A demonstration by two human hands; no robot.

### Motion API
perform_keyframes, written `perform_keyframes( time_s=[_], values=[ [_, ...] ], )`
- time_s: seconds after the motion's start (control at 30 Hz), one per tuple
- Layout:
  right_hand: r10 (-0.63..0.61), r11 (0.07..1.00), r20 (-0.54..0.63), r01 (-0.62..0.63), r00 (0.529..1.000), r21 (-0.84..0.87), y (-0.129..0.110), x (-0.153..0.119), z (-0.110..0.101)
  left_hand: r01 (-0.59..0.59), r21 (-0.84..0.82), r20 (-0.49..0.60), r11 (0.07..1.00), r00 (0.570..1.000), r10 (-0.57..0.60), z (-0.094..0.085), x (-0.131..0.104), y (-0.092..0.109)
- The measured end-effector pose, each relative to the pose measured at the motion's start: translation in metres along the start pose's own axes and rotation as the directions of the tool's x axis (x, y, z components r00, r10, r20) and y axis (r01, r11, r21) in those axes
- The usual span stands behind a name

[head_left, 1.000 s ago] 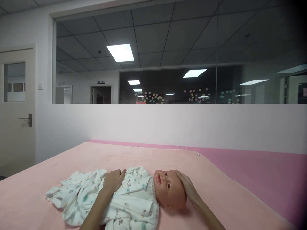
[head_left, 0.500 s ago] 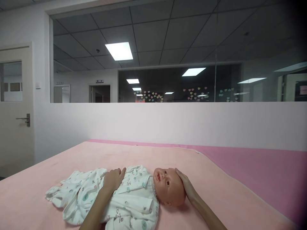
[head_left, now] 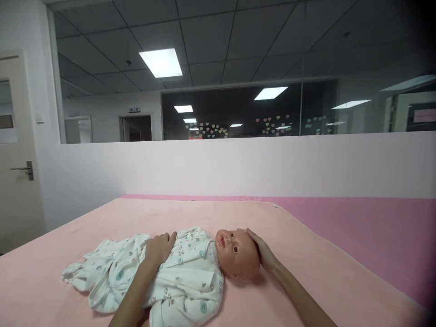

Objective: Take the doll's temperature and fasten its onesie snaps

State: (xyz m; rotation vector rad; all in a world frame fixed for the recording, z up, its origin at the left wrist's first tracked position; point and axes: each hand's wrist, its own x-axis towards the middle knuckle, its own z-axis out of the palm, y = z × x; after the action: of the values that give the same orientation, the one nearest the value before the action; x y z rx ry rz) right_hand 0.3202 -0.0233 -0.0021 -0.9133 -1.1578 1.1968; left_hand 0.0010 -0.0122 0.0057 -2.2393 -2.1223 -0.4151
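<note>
A baby doll (head_left: 237, 255) lies on its back on the pink cover, its head to the right and its face turned up. It wears a white patterned outfit (head_left: 187, 272) that spreads out to the left. Across the middle of the clothes rests my left hand (head_left: 160, 249), its fingers lying flat with the thumb apart. My right hand (head_left: 264, 252) cups the top of the doll's head from the right, fingers stretched along it; some of the fingers are hidden behind the head.
The peach-pink cover (head_left: 306, 268) lies over a darker pink surface (head_left: 374, 227) that shows at the back and right. A white half wall (head_left: 238, 168) with a window above stands behind. At the far left is a door (head_left: 20, 195).
The view has shifted a little, so the room and doll sit slightly higher and further left. Both hands keep their places on the doll.
</note>
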Motion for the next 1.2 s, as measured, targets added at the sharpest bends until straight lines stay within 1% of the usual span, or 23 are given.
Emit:
perform_keyframes(
  time_s=[0.1,0.13,0.17,0.23,0.33,0.37,0.4,0.43,0.5,0.53,0.57,0.6,0.63,0.73,0.77,0.8,0.9,0.93,0.97,1.1,1.13,1.2],
  values=[
    [-0.079,0.997,-0.171,0.079,0.982,-0.01,0.002,0.005,-0.006,-0.006,-0.006,-0.002,1.0,1.0,0.006,-0.002,-0.001,0.001],
    [-0.103,0.995,-0.207,0.101,0.973,-0.02,0.003,0.005,-0.007,-0.014,-0.007,-0.007,1.0,1.0,0.014,-0.003,-0.002,0.001],
    [-0.118,0.993,-0.22,0.114,0.968,-0.033,0.003,0.005,-0.007,-0.018,-0.011,-0.013,1.0,1.0,0.018,-0.003,-0.002,0.001],
    [-0.115,0.993,-0.177,0.106,0.977,-0.06,0.002,0.002,-0.004,-0.01,-0.031,-0.022,0.999,1.0,0.009,-0.004,-0.003,0.002],
    [-0.052,0.997,-0.04,0.05,0.998,-0.067,-0.002,-0.005,0.003,0.017,-0.057,-0.027,0.998,0.999,-0.018,-0.005,-0.003,0.002],
    [-0.047,0.997,-0.025,0.045,0.999,-0.065,-0.002,-0.006,0.004,0.021,-0.06,-0.027,0.998,0.999,-0.022,-0.005,-0.003,0.003],
    [-0.062,0.996,-0.037,0.059,0.997,-0.065,-0.002,-0.005,0.004,0.019,-0.058,-0.025,0.998,0.999,-0.021,-0.005,-0.003,0.003],
    [-0.09,0.994,-0.073,0.085,0.993,-0.066,-0.001,-0.004,0.003,0.015,-0.053,-0.024,0.998,1.0,-0.016,-0.005,-0.003,0.003],
    [-0.143,0.989,-0.173,0.134,0.974,-0.062,0.001,0.0,0.0,0.012,-0.046,-0.028,0.999,1.0,-0.013,-0.004,-0.002,0.002],
    [-0.155,0.988,-0.215,0.147,0.964,-0.054,0.001,0.001,-0.001,0.013,-0.045,-0.032,0.999,0.999,-0.015,-0.003,-0.002,0.002],
    [-0.15,0.989,-0.231,0.144,0.961,-0.044,0.002,0.002,-0.001,0.016,-0.045,-0.036,0.999,0.999,-0.018,-0.003,-0.002,0.002],
    [-0.131,0.991,-0.227,0.127,0.965,-0.032,0.002,0.002,0.0,0.016,-0.046,-0.04,0.999,0.999,-0.018,-0.002,-0.001,0.002],
    [-0.106,0.994,-0.199,0.104,0.974,-0.022,0.002,0.001,0.002,0.012,-0.047,-0.04,0.999,0.999,-0.014,-0.002,-0.001,0.002],
    [-0.043,0.999,-0.058,0.041,0.997,-0.023,-0.002,-0.004,0.008,0.006,-0.047,-0.035,0.999,0.999,-0.008,-0.001,-0.001,0.001],
    [-0.04,0.999,-0.038,0.039,0.998,-0.035,-0.003,-0.006,0.009,0.009,-0.05,-0.034,0.999,0.999,-0.01,-0.001,-0.001,0.001],
    [-0.054,0.997,-0.049,0.051,0.997,-0.055,-0.004,-0.007,0.009,0.012,-0.051,-0.033,0.999,0.999,-0.013,-0.002,-0.001,0.001],
    [-0.139,0.985,-0.162,0.12,0.977,-0.123,-0.006,-0.007,0.008,0.016,-0.051,-0.038,0.999,0.999,-0.018,-0.002,-0.001,0.001],
    [-0.158,0.981,-0.181,0.134,0.971,-0.139,-0.006,-0.006,0.008,0.019,-0.052,-0.039,0.998,0.999,-0.021,-0.002,-0.001,0.001],
    [-0.164,0.979,-0.171,0.139,0.972,-0.147,-0.006,-0.006,0.008,0.025,-0.057,-0.04,0.998,0.999,-0.028,-0.002,-0.001,0.001],
    [-0.113,0.984,-0.024,0.108,0.993,-0.141,-0.007,-0.007,0.008,0.031,-0.075,-0.038,0.997,0.999,-0.034,-0.002,-0.001,0.002],
    [-0.112,0.985,-0.027,0.107,0.993,-0.136,-0.007,-0.007,0.008,0.03,-0.075,-0.037,0.997,0.999,-0.033,-0.002,-0.001,0.002],
    [-0.131,0.985,-0.104,0.117,0.986,-0.129,-0.007,-0.007,0.006,0.028,-0.073,-0.035,0.997,0.999,-0.03,-0.002,-0.001,0.002]
  ],
)
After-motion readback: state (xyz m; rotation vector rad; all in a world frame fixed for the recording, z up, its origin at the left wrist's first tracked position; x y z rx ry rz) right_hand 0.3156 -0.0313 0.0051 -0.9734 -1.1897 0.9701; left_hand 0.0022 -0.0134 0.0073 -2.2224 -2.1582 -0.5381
